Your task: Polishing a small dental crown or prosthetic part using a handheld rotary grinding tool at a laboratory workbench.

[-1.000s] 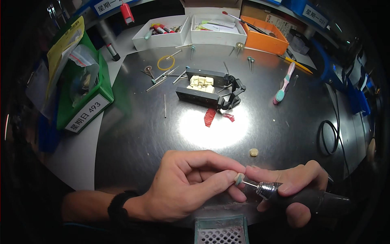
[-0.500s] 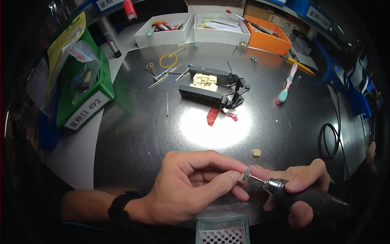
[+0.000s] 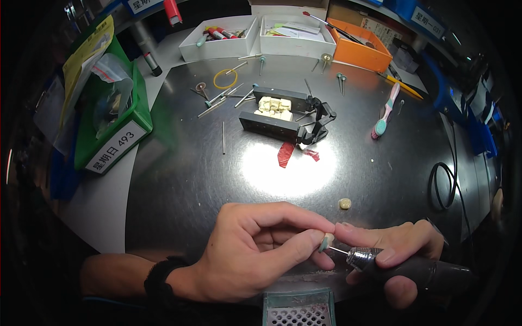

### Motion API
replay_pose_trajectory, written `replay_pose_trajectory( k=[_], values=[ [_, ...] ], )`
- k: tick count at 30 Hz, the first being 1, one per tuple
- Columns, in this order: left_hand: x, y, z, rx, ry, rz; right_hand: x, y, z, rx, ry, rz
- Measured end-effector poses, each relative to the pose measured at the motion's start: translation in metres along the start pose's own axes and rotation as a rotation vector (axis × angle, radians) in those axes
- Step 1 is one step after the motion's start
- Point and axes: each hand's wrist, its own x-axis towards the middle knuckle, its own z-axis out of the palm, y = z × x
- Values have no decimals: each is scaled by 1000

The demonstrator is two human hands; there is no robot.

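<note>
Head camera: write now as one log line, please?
left hand: pinching pale piece | right hand: gripping handpiece | green wheel: at the piece

Bright glare on dark worktop

Item 1: small piece, cream to tan; lower centre of frame, right of the midline; pinched between thumb and fingertips of the left hand, which partly hide it.

Item 2: rotary handpiece, dark grey body, ribbed silver nose; lower right, lying nearly level, nose to the left, gripped in the right hand. Fitted with thin bright shank and green grinding wheel, seen edge-on at the small piece; exact contact unclear.
</note>
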Motion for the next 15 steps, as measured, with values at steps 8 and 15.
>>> replay_pose_trajectory(
  k=[8,15],
  values=[
    [0,-2,-1,-27,-15,-7,0,-1,-1,76,3,5],
    [1,-1,-2,-72,-47,-36,0,-3,-1,73,37,12]
  ],
)
